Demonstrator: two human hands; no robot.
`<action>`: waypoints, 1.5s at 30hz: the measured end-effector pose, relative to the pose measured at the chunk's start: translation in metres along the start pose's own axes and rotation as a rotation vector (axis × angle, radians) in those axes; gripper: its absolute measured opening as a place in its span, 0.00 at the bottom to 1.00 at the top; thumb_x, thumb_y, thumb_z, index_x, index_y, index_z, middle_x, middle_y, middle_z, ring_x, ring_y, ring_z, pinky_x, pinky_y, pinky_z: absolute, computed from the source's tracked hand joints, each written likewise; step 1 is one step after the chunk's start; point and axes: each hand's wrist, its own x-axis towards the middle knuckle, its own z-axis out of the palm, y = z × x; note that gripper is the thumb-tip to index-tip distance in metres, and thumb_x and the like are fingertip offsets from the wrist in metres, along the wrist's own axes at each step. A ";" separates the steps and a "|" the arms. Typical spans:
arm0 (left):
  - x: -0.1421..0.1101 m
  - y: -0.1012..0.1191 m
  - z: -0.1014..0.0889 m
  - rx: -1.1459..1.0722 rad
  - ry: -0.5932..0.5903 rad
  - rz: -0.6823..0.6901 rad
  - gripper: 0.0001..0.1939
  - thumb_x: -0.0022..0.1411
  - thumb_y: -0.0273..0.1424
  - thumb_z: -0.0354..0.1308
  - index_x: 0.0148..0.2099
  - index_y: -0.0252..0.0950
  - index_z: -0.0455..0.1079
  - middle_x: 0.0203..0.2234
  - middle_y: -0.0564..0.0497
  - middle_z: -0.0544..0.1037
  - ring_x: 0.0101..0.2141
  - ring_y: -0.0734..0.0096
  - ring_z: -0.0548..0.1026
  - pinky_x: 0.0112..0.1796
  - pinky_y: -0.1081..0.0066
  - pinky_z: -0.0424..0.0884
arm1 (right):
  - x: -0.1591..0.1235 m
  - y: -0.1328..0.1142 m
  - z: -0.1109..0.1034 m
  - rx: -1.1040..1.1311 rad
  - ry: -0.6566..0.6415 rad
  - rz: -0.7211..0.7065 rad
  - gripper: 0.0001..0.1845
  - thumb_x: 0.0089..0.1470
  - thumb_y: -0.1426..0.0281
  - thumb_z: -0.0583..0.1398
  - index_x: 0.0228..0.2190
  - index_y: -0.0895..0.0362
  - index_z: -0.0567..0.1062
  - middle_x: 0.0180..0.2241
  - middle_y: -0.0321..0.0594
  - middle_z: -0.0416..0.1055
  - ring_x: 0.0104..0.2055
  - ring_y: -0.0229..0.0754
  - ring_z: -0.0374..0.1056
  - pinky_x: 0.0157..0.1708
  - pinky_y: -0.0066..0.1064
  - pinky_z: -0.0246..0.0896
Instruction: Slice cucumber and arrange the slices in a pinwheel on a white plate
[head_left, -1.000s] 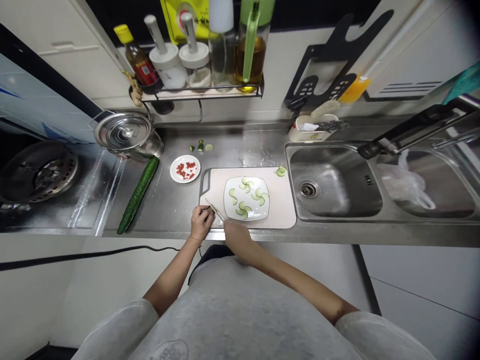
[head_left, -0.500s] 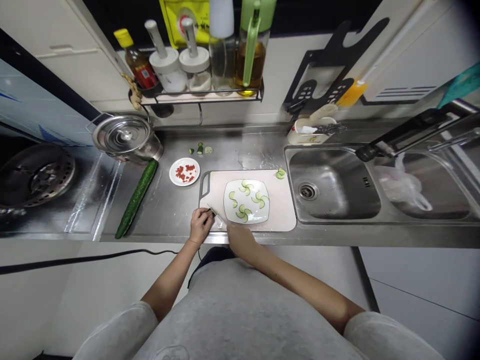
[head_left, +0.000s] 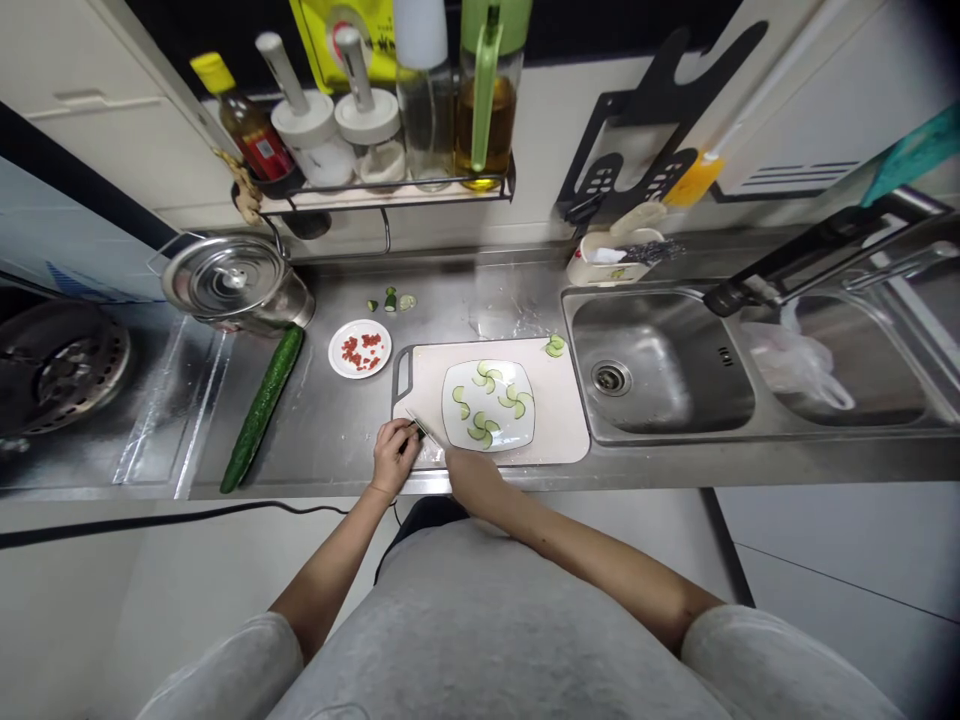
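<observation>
Left hand (head_left: 395, 452): palm down, fingers bent and bunched, fingertips at the lower left corner of the cutting board (head_left: 562, 425). Nearly closed, pressing a small green piece (head_left: 415, 430); most of it hidden by the fingers, so exact grip can't be told. Wrist near the counter's front edge, forearm running back and out to the left, elbow bent, sleeve above it.

Right hand (head_left: 472, 475): fist closed round the knife (head_left: 426, 427), handle covered by the hand. Back of hand up, finger placement can't be told. Blade angles from this hand up and left, across the board corner, just beside the left fingertips. Right forearm crosses in front of the body, elbow well out to the right. Hands close together, blade bridging the gap.

Square plate (head_left: 516, 436) on the board, just ahead of the right hand, with thin green slices (head_left: 483, 430) set in curved groups. More slices (head_left: 554, 346) at the board's far right corner, farther ahead and right of the right hand. Small round plate (head_left: 335, 352) with red bits (head_left: 361, 350) ahead and left of the left hand. Whole cucumber (head_left: 262, 410) lies well left of the left hand, slanted.
</observation>
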 end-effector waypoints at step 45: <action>0.004 0.013 -0.009 0.148 -0.009 -0.148 0.08 0.63 0.34 0.52 0.40 0.40 0.72 0.38 0.49 0.77 0.41 0.64 0.72 0.45 0.61 0.60 | 0.016 -0.006 0.011 -0.017 0.055 0.077 0.12 0.56 0.80 0.51 0.41 0.62 0.69 0.35 0.50 0.75 0.42 0.45 0.73 0.37 0.30 0.64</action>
